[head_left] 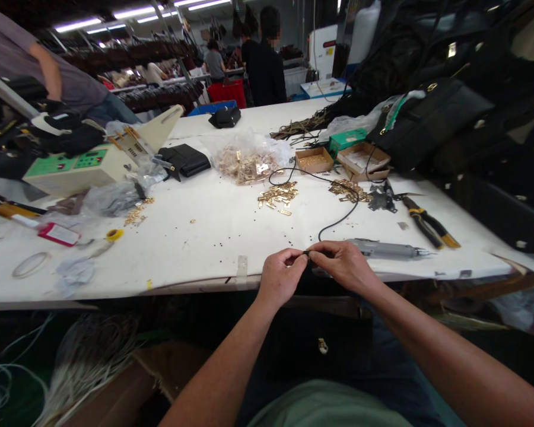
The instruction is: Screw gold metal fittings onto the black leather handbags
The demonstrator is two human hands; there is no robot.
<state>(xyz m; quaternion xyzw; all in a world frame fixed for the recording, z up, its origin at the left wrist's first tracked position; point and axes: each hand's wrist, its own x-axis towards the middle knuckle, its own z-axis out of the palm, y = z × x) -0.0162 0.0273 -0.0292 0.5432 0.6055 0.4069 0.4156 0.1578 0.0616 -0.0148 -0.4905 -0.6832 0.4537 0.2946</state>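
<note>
At the table's front edge, my left hand (280,277) and my right hand (343,264) meet with fingertips pinched together. Between them is a small black piece (307,254), mostly covered by the fingers, so its kind is unclear. Just beyond my right hand lies a grey electric screwdriver (385,249), its black cord (338,222) curving back across the table. Dark material (347,332) with a gold-coloured metal fitting (323,346) hangs below the hands, over my lap. Farther in are two piles of gold-coloured metal plates (279,194), the other (345,191) to the right.
Pliers (429,225) with black and yellow handles lie at right, near black bags (431,118). A plastic bag of metal parts (247,160) and small cardboard boxes (314,160) stand behind the piles. A machine (82,169) occupies the left. Several people work in the background.
</note>
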